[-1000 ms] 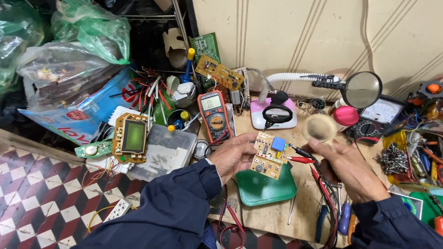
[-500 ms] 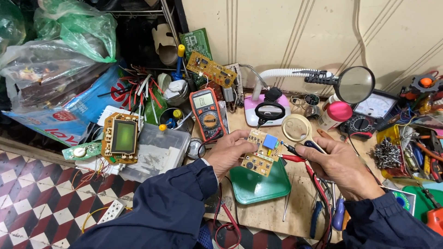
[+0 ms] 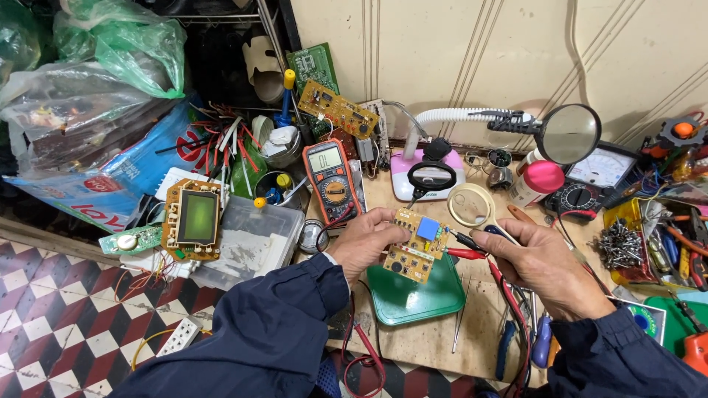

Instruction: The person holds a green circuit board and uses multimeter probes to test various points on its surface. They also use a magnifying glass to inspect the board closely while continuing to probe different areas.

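Left hand point(image 3: 366, 239) grips a small yellow circuit board point(image 3: 415, 245) above the green tray point(image 3: 413, 295) near the workbench's front edge. Right hand point(image 3: 542, 262) pinches red and black probes point(image 3: 466, 247) onto the board's right edge.

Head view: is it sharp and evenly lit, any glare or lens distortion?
Head view: sharp, evenly lit; small yellow circuit board between left hand and right hand is crisp; mild glare on round magnifier lamp; edges bow slightly from the wide lens.
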